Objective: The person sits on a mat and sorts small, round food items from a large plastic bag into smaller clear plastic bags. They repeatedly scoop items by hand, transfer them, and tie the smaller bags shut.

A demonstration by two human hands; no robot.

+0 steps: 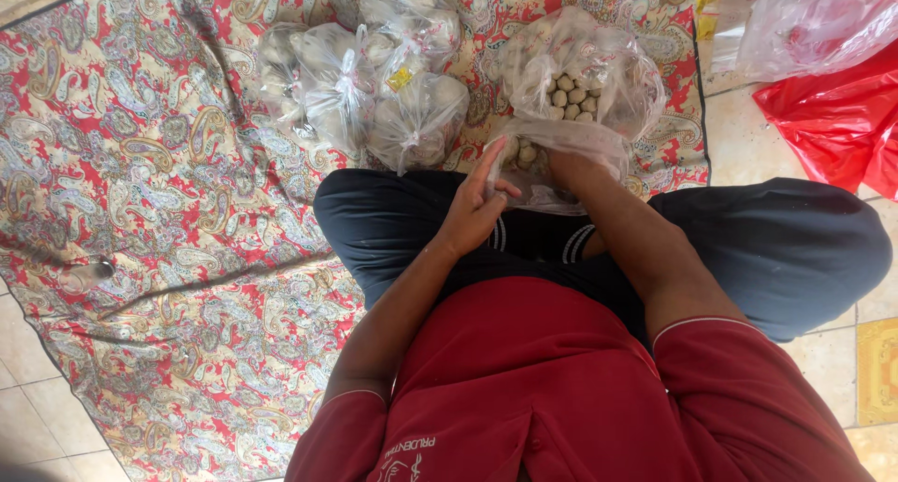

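I sit cross-legged on a red paisley cloth (140, 164). My left hand (475, 206) holds the edge of a small clear plastic bag (524, 169) with a few pale round balls in it. My right hand (571, 169) is pushed inside that bag, its fingers hidden by the plastic. Just beyond stands a large open clear bag (580, 80) full of the same small pale balls.
Several tied clear bags of pale balls (374, 80) lie on the cloth at the far left of the big bag. A red plastic bag (842, 117) and a clear one (814, 19) lie on the tiled floor at the right.
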